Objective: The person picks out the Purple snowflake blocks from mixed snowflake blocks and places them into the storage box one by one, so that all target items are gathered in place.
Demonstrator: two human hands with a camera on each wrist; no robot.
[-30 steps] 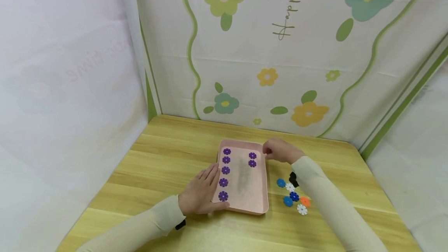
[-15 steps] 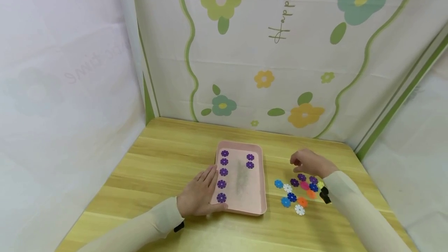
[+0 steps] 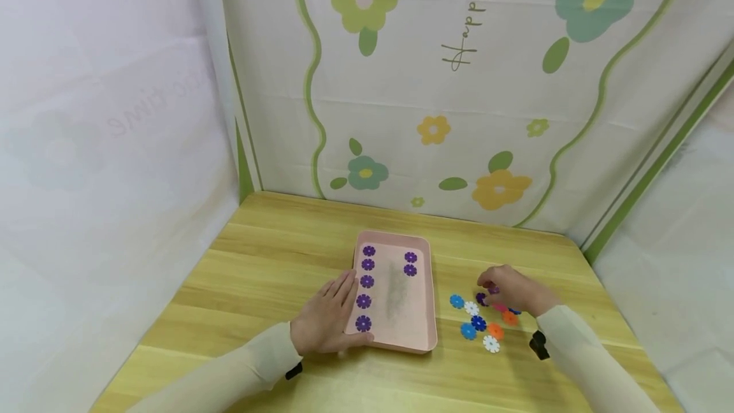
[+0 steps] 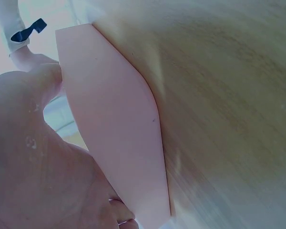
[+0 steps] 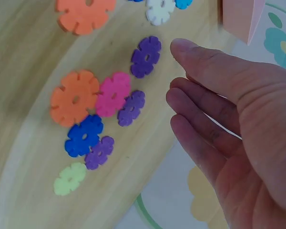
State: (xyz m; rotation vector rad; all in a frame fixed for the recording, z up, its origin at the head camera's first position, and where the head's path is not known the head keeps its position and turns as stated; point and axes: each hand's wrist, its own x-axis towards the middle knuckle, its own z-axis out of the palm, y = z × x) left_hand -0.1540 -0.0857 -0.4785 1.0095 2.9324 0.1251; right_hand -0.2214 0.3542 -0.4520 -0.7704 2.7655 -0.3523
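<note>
My left hand [image 3: 323, 317] rests on the left side and near-left corner of a pink tray [image 3: 410, 317], fingers straight; its palm shows against the tray wall [image 4: 109, 105] in the left wrist view. Inside the tray, several purple flower-shaped discs [image 3: 364, 324] form a left column, and two more [image 3: 410, 257] lie at the far right. My right hand [image 3: 513, 289] hovers over loose discs right of the tray. Its fingers are loosely bent, with nothing between them. Nearest its thumb and fingertips in the right wrist view is a notched purple disc [image 5: 146, 57].
Around that purple disc lie more purple, orange [image 5: 75, 98], pink [image 5: 113, 94], dark blue [image 5: 84, 136] and pale green [image 5: 70, 179] discs. Light blue [image 3: 468, 331] and white discs [image 3: 490, 344] sit closer to the tray. A flower-printed cloth [image 3: 401, 81] stands behind the wooden table [image 3: 275, 234].
From the tray's far-right corner, my right hand has moved right, then lowered toward the loose discs, covering some of them. The left hand stays on the tray.
</note>
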